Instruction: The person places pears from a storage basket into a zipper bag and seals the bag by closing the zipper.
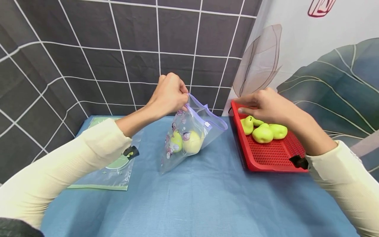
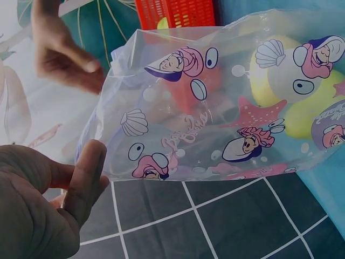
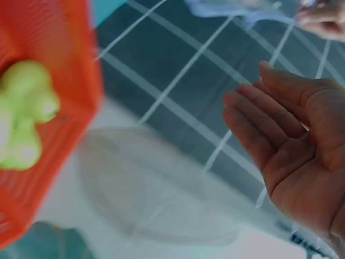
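My left hand pinches the rim of a clear zip bag with a purple slider edge and cartoon prints. The bag's mouth gapes to the right. Inside it sit a yellow-green pear and a round pale yellow fruit, partly veiled by the plastic. Over the left rim of the red basket hovers my right hand, its palm bare in the right wrist view and its fingers loosely bent. Several green pears lie in the basket below that hand.
Flat on the blue cloth at the left lies another clear bag with a green print, partly behind my left forearm. A dark tiled-pattern sheet hangs behind, with a leaf-patterned white curtain at the right.
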A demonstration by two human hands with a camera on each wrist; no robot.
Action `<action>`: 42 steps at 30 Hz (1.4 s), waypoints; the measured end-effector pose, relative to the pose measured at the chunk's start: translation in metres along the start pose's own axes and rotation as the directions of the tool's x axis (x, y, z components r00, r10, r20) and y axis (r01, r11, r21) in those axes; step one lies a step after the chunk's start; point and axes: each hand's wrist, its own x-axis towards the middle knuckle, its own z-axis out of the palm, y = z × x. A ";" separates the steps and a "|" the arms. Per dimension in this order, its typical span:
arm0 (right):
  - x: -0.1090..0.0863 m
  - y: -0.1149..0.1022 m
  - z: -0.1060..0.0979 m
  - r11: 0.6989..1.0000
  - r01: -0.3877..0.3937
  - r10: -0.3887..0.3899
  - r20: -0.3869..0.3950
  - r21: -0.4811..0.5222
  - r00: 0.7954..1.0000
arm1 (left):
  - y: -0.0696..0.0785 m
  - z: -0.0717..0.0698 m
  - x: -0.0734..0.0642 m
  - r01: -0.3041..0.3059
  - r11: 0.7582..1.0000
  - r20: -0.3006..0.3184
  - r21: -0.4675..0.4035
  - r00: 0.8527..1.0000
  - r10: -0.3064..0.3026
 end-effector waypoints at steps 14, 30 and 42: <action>-0.012 0.099 0.029 0.957 -0.280 0.291 0.211 -0.079 0.933 | -0.001 0.001 0.000 0.000 1.000 0.015 -0.004 1.000 0.000; -0.011 0.108 0.069 0.778 -0.622 0.620 0.258 -0.085 0.741 | 0.001 0.002 0.000 0.000 1.000 0.021 -0.007 1.000 0.000; -0.002 0.112 0.078 0.743 -0.667 0.638 0.362 -0.058 0.680 | 0.004 0.005 0.001 0.021 1.000 0.042 -0.019 0.999 -0.020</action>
